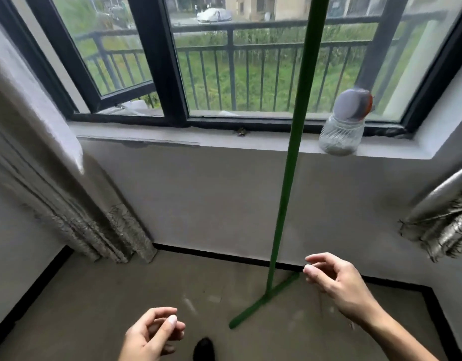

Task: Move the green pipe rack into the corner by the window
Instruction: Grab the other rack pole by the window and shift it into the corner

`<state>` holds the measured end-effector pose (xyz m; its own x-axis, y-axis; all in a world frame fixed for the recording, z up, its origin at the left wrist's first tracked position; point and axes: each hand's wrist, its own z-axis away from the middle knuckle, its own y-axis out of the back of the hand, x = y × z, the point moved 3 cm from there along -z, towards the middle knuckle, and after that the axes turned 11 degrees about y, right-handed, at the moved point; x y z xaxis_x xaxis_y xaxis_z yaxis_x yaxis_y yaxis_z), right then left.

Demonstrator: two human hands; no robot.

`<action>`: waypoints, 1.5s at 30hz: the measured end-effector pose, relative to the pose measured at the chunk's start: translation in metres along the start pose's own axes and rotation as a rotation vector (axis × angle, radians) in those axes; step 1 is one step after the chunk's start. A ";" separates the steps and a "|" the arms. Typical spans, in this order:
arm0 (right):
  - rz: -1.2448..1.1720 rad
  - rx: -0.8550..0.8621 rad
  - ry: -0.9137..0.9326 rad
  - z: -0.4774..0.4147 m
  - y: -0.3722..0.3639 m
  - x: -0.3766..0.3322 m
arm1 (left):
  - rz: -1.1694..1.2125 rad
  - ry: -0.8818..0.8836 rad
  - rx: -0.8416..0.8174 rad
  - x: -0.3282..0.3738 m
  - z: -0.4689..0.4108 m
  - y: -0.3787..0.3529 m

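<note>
Grey-brown concrete floor (107,295) fills the lower part of the view, edged by a black skirting strip (214,255) where it meets a plain white wall (211,194) under a wide black-framed window (159,61). The window has a pale sill (224,142), and outside it a dark metal railing (232,63) stands before grass. One clear ribbed plastic jar with a grey lid (342,128) sits on the sill toward the right. Two patterned grey curtains hang in the room: one long curtain (76,194) falls to the floor in the left corner, and one bunched curtain (443,222) shows at the right edge. One green pipe rack (290,178) is visible as a thin upright pole rising past the top of the view, joined at the floor to a straight green foot bar (263,300) that runs diagonally; the foot's far end is close to the skirting under the window, right of centre. Two bare hands are in view. The right hand (336,280) hovers just right of the pole's lower end, fingers loosely curled and parted, holding nothing and not touching the pipe. The left hand (151,334) is low, to the left of the foot bar and apart from it, loosely curled and empty. A dark shoe tip (204,349) shows at the bottom edge.
</note>
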<state>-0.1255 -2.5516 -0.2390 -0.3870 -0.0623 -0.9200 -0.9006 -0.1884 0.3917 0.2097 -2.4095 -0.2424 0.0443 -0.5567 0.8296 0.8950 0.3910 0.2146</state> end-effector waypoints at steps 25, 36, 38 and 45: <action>0.055 0.473 -0.165 -0.198 -0.036 -0.031 | -0.087 -0.693 -1.121 0.391 -0.124 -0.226; -0.147 0.571 -0.146 -0.211 0.003 0.014 | 0.065 -0.774 -1.433 0.402 -0.065 -0.324; -0.157 0.664 -0.150 -0.205 0.019 0.021 | 0.064 -0.806 -1.447 0.404 -0.053 -0.344; -0.105 0.941 -0.231 -0.197 0.090 0.052 | -0.013 -0.798 -1.623 0.412 -0.019 -0.422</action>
<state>-0.1883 -2.7649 -0.2549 -0.2346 0.1230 -0.9643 -0.6836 0.6844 0.2536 -0.1419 -2.8179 -0.0006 0.2711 0.0858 0.9587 0.4116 -0.9107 -0.0349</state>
